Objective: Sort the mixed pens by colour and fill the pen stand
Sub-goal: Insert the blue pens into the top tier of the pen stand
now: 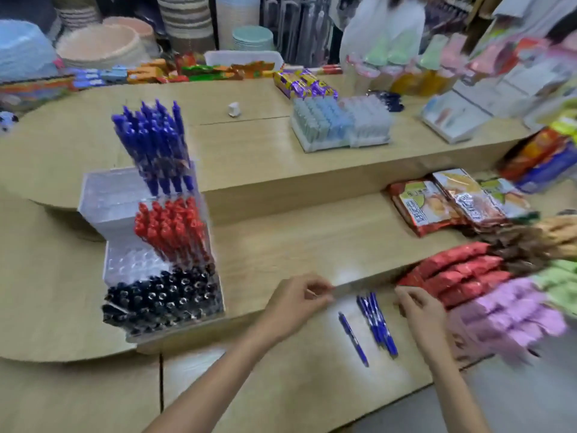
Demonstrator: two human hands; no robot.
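Blue pens (376,321) flat between both hands (296,303)

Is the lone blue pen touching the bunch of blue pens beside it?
Apart. The head view shows bare counter between the lone blue pen and the bunch of blue pens.

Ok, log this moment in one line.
clear tiered plastic pen stand: blue pens top, red pens middle, black pens bottom | loose blue pens: on wooden counter | left hand, right hand: grips blurred
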